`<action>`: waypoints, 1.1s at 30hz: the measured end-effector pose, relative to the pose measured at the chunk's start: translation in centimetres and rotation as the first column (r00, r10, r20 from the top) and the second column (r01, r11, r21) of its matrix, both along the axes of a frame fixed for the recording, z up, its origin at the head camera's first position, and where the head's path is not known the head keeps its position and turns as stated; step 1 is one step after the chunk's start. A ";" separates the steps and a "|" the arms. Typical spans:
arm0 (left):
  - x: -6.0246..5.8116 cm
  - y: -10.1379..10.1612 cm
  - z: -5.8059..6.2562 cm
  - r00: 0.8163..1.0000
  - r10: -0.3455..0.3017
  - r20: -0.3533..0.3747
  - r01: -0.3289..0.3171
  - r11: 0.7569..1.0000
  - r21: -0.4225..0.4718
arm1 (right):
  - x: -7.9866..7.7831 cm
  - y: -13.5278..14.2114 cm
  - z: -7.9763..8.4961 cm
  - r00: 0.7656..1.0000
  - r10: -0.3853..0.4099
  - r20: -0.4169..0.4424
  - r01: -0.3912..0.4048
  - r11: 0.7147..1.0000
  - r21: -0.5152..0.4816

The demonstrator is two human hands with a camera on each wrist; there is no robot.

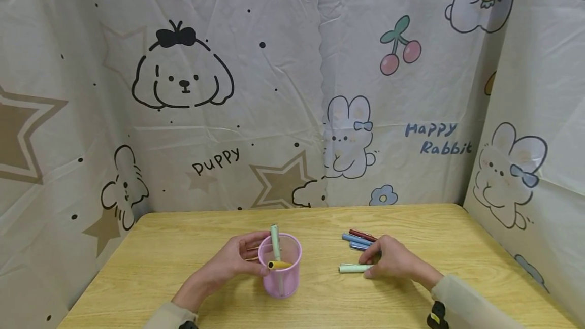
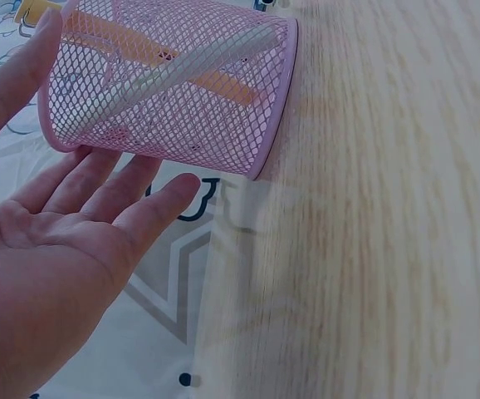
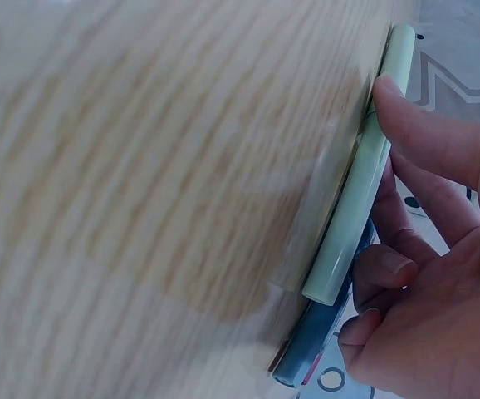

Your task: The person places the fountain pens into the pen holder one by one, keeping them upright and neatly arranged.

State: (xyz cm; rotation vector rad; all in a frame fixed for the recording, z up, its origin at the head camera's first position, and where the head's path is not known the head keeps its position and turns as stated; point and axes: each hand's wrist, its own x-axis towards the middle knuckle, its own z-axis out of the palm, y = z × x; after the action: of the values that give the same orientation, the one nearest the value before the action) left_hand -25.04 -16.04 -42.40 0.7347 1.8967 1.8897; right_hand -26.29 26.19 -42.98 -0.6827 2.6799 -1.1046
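Observation:
A pink mesh pen cup [image 1: 291, 282] stands upright on the table, holding a pale green pen [image 1: 275, 241] and a yellow pen [image 1: 279, 265] that lean inside it. My left hand [image 1: 228, 262] holds the cup from its left side. Its thumb is at the rim and its fingers reach around the far side, as the left wrist view also shows. To the right, a light green pen [image 1: 351, 268] lies on the wood, pinched between the thumb and fingers of my right hand [image 1: 396, 262]. In the right wrist view, the thumb presses along this pen [image 3: 352, 212].
Just behind the right hand lie two blue pens [image 1: 354, 239] and a dark red pen [image 1: 361, 234], partly hidden by it. The wooden table [image 1: 196, 230] ends at a printed cloth [image 1: 283, 131] that hangs around the back and sides.

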 end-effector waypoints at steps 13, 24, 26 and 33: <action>0.1 0.0 0.0 1.000 0.003 -0.008 -0.003 1.000 0.000 | 0.0 -0.3 0.1 1.000 -0.002 -0.006 0.002 1.000 0.022; 0.0 0.0 0.0 1.000 -0.002 0.000 0.002 1.000 0.003 | 0.1 -0.6 0.1 1.000 -0.010 -0.024 0.011 0.999 0.034; 0.0 0.0 0.0 1.000 -0.005 0.004 0.005 1.000 0.005 | 0.1 -0.6 0.1 1.000 -0.016 -0.022 0.016 0.999 0.038; -0.1 0.0 -0.1 1.000 -0.011 -0.001 0.011 1.000 0.011 | 0.1 -0.7 0.3 0.999 -0.036 -0.017 0.037 0.998 0.057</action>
State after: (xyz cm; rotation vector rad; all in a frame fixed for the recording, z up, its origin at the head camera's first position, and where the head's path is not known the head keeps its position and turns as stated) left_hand -25.10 -16.07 -42.53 0.7478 1.8800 1.8954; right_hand -26.21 25.49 -42.68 -0.6380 2.7357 -1.0312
